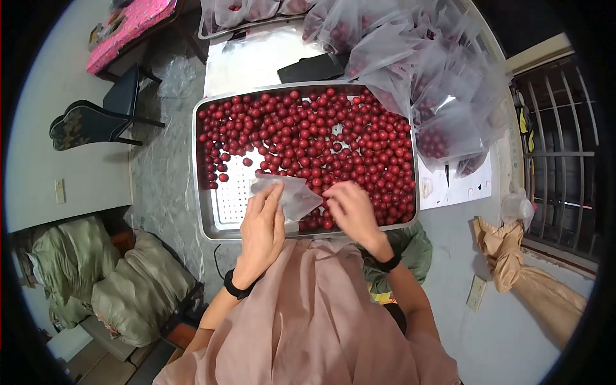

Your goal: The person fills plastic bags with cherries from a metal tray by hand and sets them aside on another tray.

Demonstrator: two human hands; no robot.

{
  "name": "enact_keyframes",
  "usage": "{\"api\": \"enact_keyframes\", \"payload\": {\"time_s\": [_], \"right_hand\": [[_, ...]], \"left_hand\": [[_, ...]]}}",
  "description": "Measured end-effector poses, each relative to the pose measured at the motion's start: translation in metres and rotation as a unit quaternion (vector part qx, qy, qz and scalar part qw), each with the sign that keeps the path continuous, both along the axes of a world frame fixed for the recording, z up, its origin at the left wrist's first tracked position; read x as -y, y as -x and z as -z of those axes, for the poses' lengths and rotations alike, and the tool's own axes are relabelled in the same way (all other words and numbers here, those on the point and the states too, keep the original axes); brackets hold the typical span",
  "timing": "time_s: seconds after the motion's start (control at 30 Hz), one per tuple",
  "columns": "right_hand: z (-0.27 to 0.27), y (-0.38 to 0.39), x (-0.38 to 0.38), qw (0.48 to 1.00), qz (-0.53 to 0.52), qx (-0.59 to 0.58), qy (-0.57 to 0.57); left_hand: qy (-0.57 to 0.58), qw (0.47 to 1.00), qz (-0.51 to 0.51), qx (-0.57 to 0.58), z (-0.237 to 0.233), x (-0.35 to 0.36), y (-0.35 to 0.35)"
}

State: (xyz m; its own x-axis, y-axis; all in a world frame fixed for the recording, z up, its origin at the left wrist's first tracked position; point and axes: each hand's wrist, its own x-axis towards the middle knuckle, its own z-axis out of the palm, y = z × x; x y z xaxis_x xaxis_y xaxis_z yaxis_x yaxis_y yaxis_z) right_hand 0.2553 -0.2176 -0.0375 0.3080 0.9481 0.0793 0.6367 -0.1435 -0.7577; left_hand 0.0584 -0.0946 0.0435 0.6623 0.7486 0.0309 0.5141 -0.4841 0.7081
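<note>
My left hand [264,215] is closed on a clear plastic bag [294,197], pinching its left side between thumb and fingers. The bag lies fairly flat over the near part of a metal tray [196,160]. My right hand [350,206] has its fingers bent, with the tips right at the bag's right corner and just above the fruit. What those fingers grip, if anything, I cannot tell. Round dark red fruits [301,125], like small plums, cover most of the tray. At the tray's left, the white perforated bottom [234,199] shows.
Filled plastic bags of red fruit [443,115] crowd the right and far side, one overlapping the tray's corner. Beyond the tray lies a flat black object [311,68]. A second tray [256,24] holds more bags. A chair [102,112] and green sacks [141,289] stand left.
</note>
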Motion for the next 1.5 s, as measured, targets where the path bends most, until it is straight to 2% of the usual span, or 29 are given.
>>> {"api": "enact_keyframes", "payload": {"time_s": [0.1,0.13,0.2,0.3,0.47,0.63,0.77,0.8,0.93,1.0,1.13,1.2,1.23,1.3,1.4,1.43,1.5], "right_hand": [[-0.008,-0.042,-0.008,0.982,0.132,0.106,-0.084],[0.000,-0.056,-0.005,0.973,0.162,0.161,-0.011],[0.018,-0.080,-0.004,0.948,0.181,0.252,0.066],[0.033,-0.094,-0.010,0.943,0.192,0.241,0.129],[0.037,-0.094,-0.018,0.937,0.196,0.262,0.126],[0.036,-0.098,-0.027,0.941,0.190,0.216,0.180],[0.027,-0.083,-0.032,0.956,0.175,0.151,0.183],[0.030,-0.076,-0.032,0.963,0.161,0.153,0.154],[0.020,-0.056,-0.035,0.967,0.137,0.131,0.171],[0.017,-0.048,-0.031,0.981,0.076,0.140,0.110],[0.008,-0.046,-0.022,0.996,0.011,0.086,0.032],[0.000,-0.058,-0.021,0.997,0.053,-0.048,-0.043],[-0.003,-0.065,-0.021,0.992,0.100,-0.073,-0.037],[0.006,-0.097,-0.024,0.989,0.127,0.045,-0.053],[0.005,-0.132,-0.033,0.975,0.167,0.148,0.019],[0.007,-0.141,-0.038,0.975,0.165,0.149,0.019],[0.015,-0.156,-0.048,0.960,0.155,0.233,0.023]], "left_hand": [[0.004,1.000,-0.001,-0.002,-0.001,0.000,0.000],[0.009,1.000,-0.003,-0.002,-0.001,0.000,0.000],[0.009,1.000,-0.002,-0.004,-0.001,0.000,0.000],[0.002,1.000,-0.001,-0.002,-0.002,-0.002,0.000],[0.006,1.000,-0.008,-0.002,-0.001,-0.003,-0.002],[0.014,1.000,-0.004,0.000,0.001,-0.004,-0.003],[0.018,1.000,-0.004,-0.003,0.003,-0.005,-0.004],[0.023,1.000,-0.006,-0.002,0.003,-0.005,-0.004],[0.039,0.999,-0.007,-0.013,0.003,-0.006,-0.003],[0.037,0.999,-0.005,-0.014,0.003,-0.006,-0.003],[0.033,0.999,0.000,-0.012,0.003,-0.007,-0.005],[0.038,0.999,-0.002,-0.010,0.003,-0.008,-0.004],[0.044,0.999,-0.003,-0.009,0.003,-0.009,-0.004],[0.041,0.999,-0.002,-0.010,0.003,-0.009,-0.003],[0.040,0.999,0.000,-0.010,0.002,-0.009,-0.003],[0.040,0.999,0.001,-0.009,0.002,-0.009,-0.003],[0.039,0.999,-0.002,-0.009,0.001,-0.009,-0.004]]}}
